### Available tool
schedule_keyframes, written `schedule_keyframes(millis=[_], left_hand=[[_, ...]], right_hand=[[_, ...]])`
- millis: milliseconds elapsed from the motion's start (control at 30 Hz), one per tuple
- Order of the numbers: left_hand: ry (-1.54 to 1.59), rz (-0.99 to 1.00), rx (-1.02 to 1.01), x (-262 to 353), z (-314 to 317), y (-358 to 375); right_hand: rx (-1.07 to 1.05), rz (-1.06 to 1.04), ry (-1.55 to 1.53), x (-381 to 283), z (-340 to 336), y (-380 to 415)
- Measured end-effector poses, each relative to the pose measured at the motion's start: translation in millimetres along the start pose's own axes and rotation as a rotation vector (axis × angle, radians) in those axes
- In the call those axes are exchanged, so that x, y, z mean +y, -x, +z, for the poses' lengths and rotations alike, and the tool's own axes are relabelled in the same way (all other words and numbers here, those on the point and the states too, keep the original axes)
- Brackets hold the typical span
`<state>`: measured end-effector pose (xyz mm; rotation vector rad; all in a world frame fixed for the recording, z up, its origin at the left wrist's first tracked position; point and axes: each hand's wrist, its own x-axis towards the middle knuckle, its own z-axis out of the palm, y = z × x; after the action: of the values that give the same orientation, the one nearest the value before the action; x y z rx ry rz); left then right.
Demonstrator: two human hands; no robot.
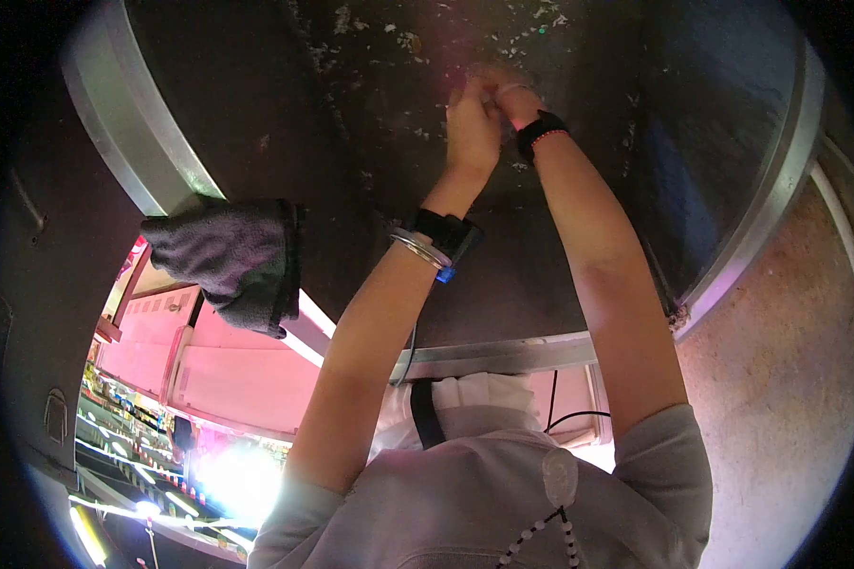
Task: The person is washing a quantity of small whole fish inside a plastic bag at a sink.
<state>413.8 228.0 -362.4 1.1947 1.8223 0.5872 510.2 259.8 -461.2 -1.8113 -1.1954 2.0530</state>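
Close together over a dark panel [380, 275], my two hands meet near the top of the view. My left hand [473, 128] is closed, its fingers bent in a pinch; a dark watch and a bangle circle that wrist. Beside it, my right hand [517, 98] has its fingers curled in against the left fingertips, with a dark band and a red bracelet at the wrist. Whatever lies between the fingers is too small and dim to make out. White flakes [408, 40] are scattered over the dark surface around the hands.
A dark grey cloth [228, 258] hangs over the metal frame [152, 133] on the left. Another metal edge [778, 190] curves along the right, beside a stained, pale brown surface [778, 408]. Pink panels [247, 370] and bright lights [237, 479] show at lower left.
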Motion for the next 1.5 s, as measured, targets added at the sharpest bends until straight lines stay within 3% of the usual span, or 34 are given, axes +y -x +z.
schedule_keyframes(millis=[100,167,300,367,467,700,767,800,867,900,967,1100,1167,1200,1267,1500], left_hand=[[0.074,0.015,0.04,4.0,0.8,-1.5],[0.059,0.021,0.024,5.3,-0.3,-1.0],[0.056,-0.063,-0.019,8.7,-0.5,-0.7],[0.053,-0.071,-0.025,11.5,-1.7,-0.9],[0.047,-0.066,-0.025,11.1,-4.0,-0.4],[0.139,-0.099,-0.036,9.6,-2.9,2.1],[0.167,-0.066,-0.015,8.3,2.4,3.1],[0.186,-0.029,0.006,7.9,4.6,2.2],[0.155,-0.057,-0.022,11.8,2.2,3.9],[0.116,-0.085,-0.056,12.4,2.4,4.7],[0.124,-0.096,-0.046,7.9,8.0,5.8],[0.158,-0.083,-0.022,7.1,11.7,9.6],[0.137,-0.121,-0.049,7.5,10.8,9.0],[0.116,-0.157,-0.075,7.5,10.1,8.6],[0.109,-0.165,-0.081,8.0,8.1,10.3],[0.114,-0.19,-0.103,9.5,6.6,13.1]], right_hand=[[-0.017,0.0,-0.019,-4.5,-5.1,5.1],[0.048,-0.211,0.619,6.0,-7.4,-8.2],[0.059,-0.218,0.743,-27.6,-5.6,7.9],[0.054,-0.039,0.589,-22.7,-4.1,0.4],[-0.08,0.031,0.514,-18.2,-9.2,-9.9],[-0.062,0.171,0.5,0.4,-6.3,-25.3],[0.08,0.162,0.134,-5.3,-8.2,-11.9],[0.081,0.161,0.143,-16.9,-8.1,-8.0],[0.146,0.486,-0.218,-42.5,-6.2,-2.1],[0.146,0.484,-0.211,-41.7,-8.5,0.5],[0.09,0.329,-0.081,-39.4,-11.4,5.2],[0.109,0.405,-0.051,-22.6,-8.7,-11.5],[0.032,-0.153,0.207,15.3,-8.7,-24.0],[0.031,-0.153,0.207,5.0,-9.5,-20.5],[-0.137,-0.058,0.876,-31.0,-11.5,-8.3],[-0.17,-0.001,1.118,-41.3,-5.2,-5.0]])
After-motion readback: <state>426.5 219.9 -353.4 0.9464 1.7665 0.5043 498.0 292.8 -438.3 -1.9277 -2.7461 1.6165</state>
